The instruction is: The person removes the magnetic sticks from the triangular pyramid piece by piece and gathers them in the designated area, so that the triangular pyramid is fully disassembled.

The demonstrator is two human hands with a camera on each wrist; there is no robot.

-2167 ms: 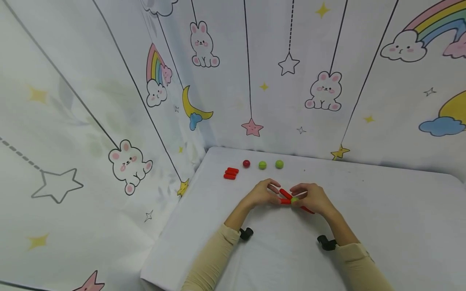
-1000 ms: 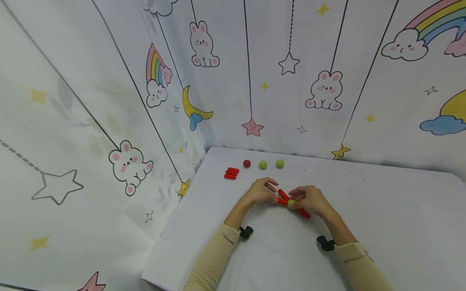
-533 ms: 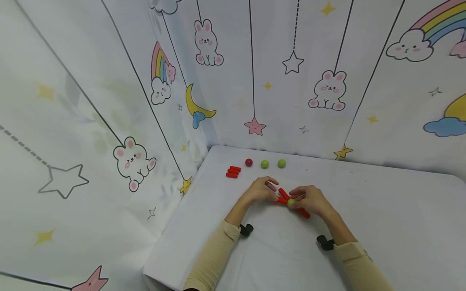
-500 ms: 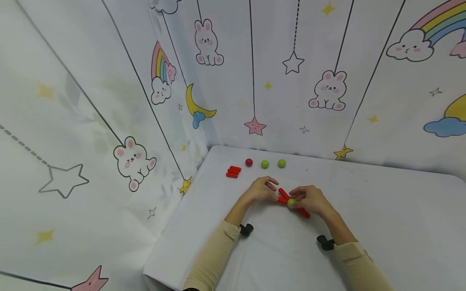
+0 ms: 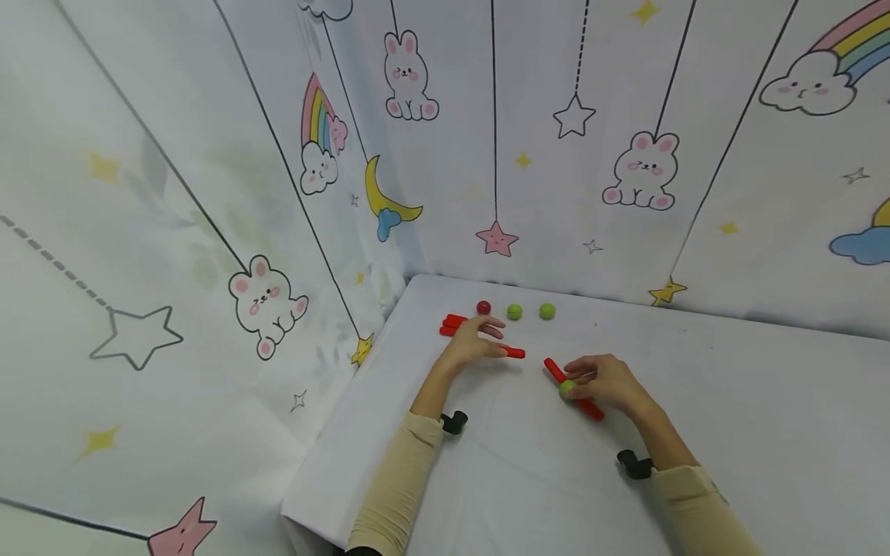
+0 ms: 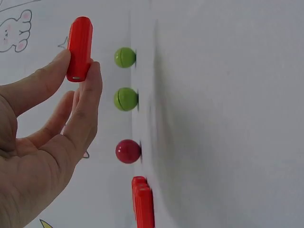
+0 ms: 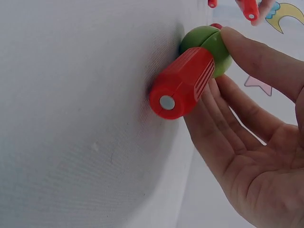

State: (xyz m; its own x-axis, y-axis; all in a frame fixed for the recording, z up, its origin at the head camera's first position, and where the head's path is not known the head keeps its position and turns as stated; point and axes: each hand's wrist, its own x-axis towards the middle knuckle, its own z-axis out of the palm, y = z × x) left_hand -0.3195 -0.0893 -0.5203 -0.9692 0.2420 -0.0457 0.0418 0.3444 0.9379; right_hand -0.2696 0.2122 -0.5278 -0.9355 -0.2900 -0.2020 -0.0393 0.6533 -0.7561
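My left hand pinches a red magnetic stick between thumb and fingers, raised off the table in the left wrist view. My right hand holds a green ball between thumb and fingers. Two more red sticks sit against that ball: one stick points away to the upper left, and another stick points toward the wrist, its round metal end showing in the right wrist view. A gap separates the left hand's stick from the ball. The right hand's fingers partly cover the ball.
Behind the left hand lies a small group of red sticks, partly covered by it. A dark red ball and two green balls, a nearer-left green ball and a right green ball, stand in a row along the white table's back.
The left hand has pulled its red stick away from the green ball, up and to the left. The right hand still holds the ball with the other two sticks.
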